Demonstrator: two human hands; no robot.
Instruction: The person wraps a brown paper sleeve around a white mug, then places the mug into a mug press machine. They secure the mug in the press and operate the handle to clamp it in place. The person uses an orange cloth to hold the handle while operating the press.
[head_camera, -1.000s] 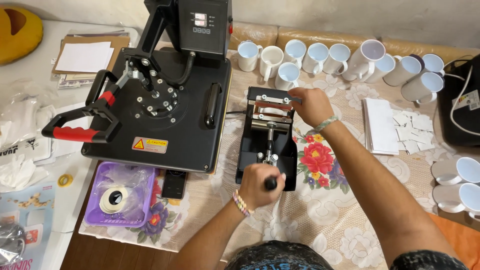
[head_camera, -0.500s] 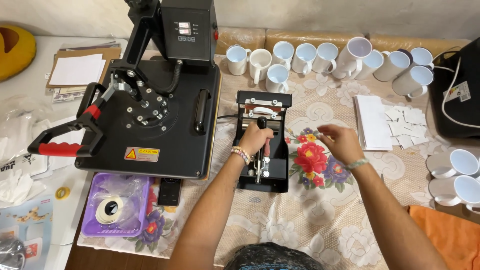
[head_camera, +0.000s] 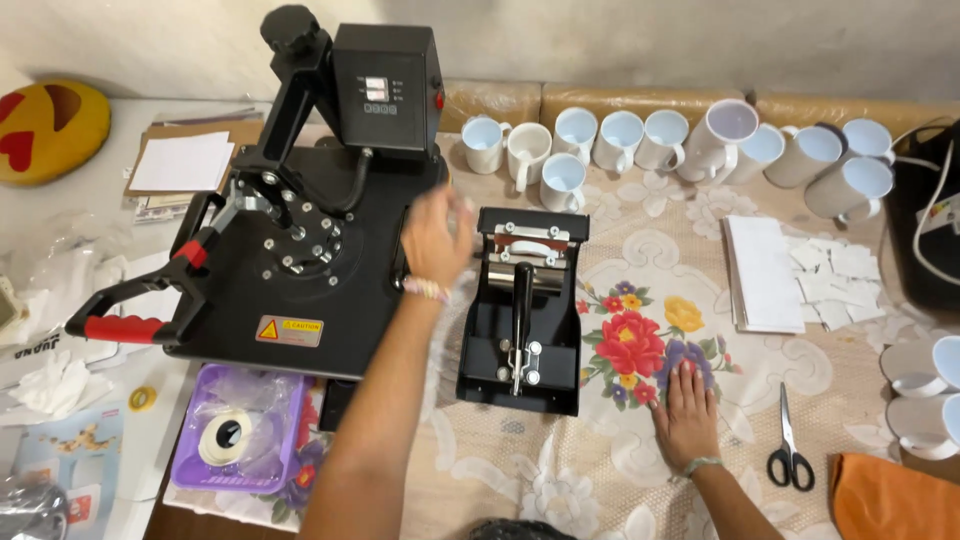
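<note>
Moved since half a second ago: the left hand (head_camera: 437, 235) is off the lever of the mug press (head_camera: 523, 310) and now hangs in the air, blurred, between that press and the flat heat press (head_camera: 300, 250); its grip is loose, fingers spread, holding nothing. The right hand (head_camera: 685, 405) has drawn back from beside the mug press and lies flat, palm down, on the flowered cloth (head_camera: 640, 345), fingers straight, holding nothing.

Mug press: black, upright on the desk (head_camera: 480, 480), its lever lying along its middle, touched by neither hand.

Flat heat press: black, red-handled, just left of the raised hand.

White mugs (head_camera: 620, 140): in a row along the far edge, behind both presses; more at the right edge.

Paper stack (head_camera: 762, 272): right of the mug press, with cut white slips beside it.

Scissors (head_camera: 788, 445): black-handled, near the right hand, apart from it.

Purple tray (head_camera: 190, 465): in front of the flat press, holding a tape roll (head_camera: 225, 435).
</note>
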